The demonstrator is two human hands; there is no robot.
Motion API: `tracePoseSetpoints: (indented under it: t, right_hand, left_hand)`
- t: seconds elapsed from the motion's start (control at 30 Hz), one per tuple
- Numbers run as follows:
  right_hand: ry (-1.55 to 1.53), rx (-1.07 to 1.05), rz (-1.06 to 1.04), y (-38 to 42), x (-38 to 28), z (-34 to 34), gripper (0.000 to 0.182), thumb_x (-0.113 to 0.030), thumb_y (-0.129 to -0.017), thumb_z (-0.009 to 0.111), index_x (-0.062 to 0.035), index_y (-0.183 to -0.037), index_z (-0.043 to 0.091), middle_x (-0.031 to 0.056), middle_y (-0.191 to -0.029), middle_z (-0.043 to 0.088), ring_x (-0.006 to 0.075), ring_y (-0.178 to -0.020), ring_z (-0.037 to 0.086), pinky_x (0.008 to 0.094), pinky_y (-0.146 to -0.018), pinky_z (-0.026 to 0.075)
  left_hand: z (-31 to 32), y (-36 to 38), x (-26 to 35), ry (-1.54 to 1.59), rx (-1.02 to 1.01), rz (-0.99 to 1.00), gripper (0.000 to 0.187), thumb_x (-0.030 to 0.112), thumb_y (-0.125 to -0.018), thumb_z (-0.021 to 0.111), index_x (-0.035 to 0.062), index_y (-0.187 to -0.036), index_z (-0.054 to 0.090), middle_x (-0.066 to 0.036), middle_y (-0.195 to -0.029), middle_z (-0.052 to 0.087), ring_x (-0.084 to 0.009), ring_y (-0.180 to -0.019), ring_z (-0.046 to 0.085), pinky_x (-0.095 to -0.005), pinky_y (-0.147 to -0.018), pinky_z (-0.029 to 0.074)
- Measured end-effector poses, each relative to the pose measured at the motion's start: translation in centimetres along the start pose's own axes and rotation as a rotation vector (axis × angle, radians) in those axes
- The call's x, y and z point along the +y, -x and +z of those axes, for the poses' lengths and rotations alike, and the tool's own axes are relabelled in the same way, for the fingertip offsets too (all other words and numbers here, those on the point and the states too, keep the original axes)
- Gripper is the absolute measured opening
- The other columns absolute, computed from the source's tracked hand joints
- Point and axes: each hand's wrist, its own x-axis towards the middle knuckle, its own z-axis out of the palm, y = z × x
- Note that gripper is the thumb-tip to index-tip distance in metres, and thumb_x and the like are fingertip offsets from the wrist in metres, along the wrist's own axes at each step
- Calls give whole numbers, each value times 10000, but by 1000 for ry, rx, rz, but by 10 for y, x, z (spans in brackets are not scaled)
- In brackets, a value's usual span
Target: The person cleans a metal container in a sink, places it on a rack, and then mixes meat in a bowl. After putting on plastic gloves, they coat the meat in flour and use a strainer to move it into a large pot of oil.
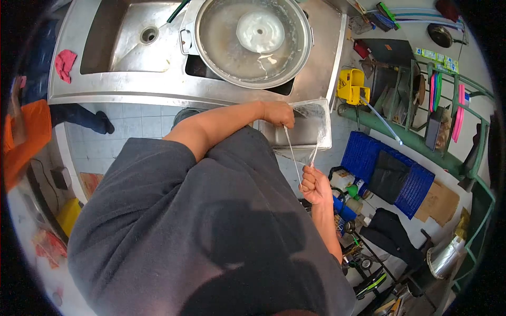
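My left hand (276, 114) is closed in a fist at the near-left side of a rectangular metal pan (303, 136). A thin whitish strand, perhaps the edge of clear plastic (292, 150), runs taut from it down to my right hand (314, 185). My right hand is closed in a pinch below the pan, nearer my body. A second whitish strip (315, 154) rises from it to the pan's right side. Clear, shiny plastic seems to lie across part of the pan, though its full shape is hard to make out.
A large round pot (308, 50) of cloudy water, with a pale disc in it, stands on the steel counter (132, 87). Left are a sink (121, 52) and a pink cloth (65, 65). Right are a yellow mop bucket (352, 87), blue crates (363, 150) and a green rack. A person in orange (31, 126) is at far left.
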Motion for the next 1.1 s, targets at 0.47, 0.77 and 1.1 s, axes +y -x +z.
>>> tracePoseSetpoints:
  t: [0.47, 0.77, 1.1]
  right_hand:
    - [-343, -147, -756, -47, 21, 56, 365, -331, -1116, 416, -112, -827, 458, -43, -574, 247, 110, -491, 231, 284, -602, 289]
    - [-353, -233, -68, 51, -115, -65, 319, -303, -1125, 397, -160, -854, 481, -80, -555, 197, 79, -417, 148, 299, -418, 156]
    - [312, 37, -793, -53, -275, -150, 288, -343, -1097, 489, -109, -937, 544, -63, -581, 308, 65, -452, 261, 261, -443, 233]
  left_hand:
    - [-31, -24, 17, 66, -60, -540, 174, 135, -690, 688, 75, -740, 533, -110, -704, 584, -384, -745, 614, -485, -629, 435]
    - [2, -70, -46, -120, 195, -500, 143, 159, -754, 663, 86, -724, 544, -124, -712, 601, -366, -719, 618, -481, -618, 450]
    - [39, -131, -78, 124, 635, -613, 101, -68, -763, 447, 11, -709, 476, -118, -633, 475, -231, -598, 508, -364, -589, 402]
